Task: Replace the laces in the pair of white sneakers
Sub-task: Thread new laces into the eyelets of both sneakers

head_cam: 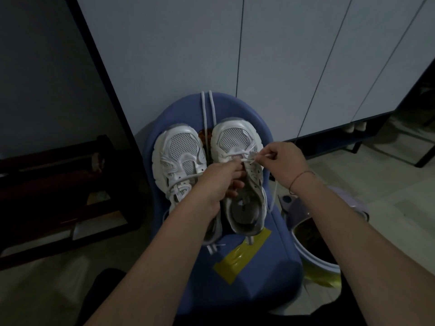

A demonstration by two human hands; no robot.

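Two white mesh sneakers stand side by side, toes away from me, on a blue chair seat (259, 267). The left sneaker (179, 158) is laced. The right sneaker (237, 147) has a lace only across its lowest eyelets. My left hand (216, 182) grips the tongue and inner eyelet edge of the right sneaker. My right hand (280, 163) pinches a white lace end (253, 157) at the sneaker's outer eyelets. A second white lace (208, 111) lies between the toes and runs over the chair's far edge.
A yellow tape patch (242, 252) is stuck on the seat behind the heels. A pale bin (329, 234) with dark contents stands at the right of the chair. A dark wooden rack (58, 191) is at the left. White cabinet doors (282, 55) rise behind.
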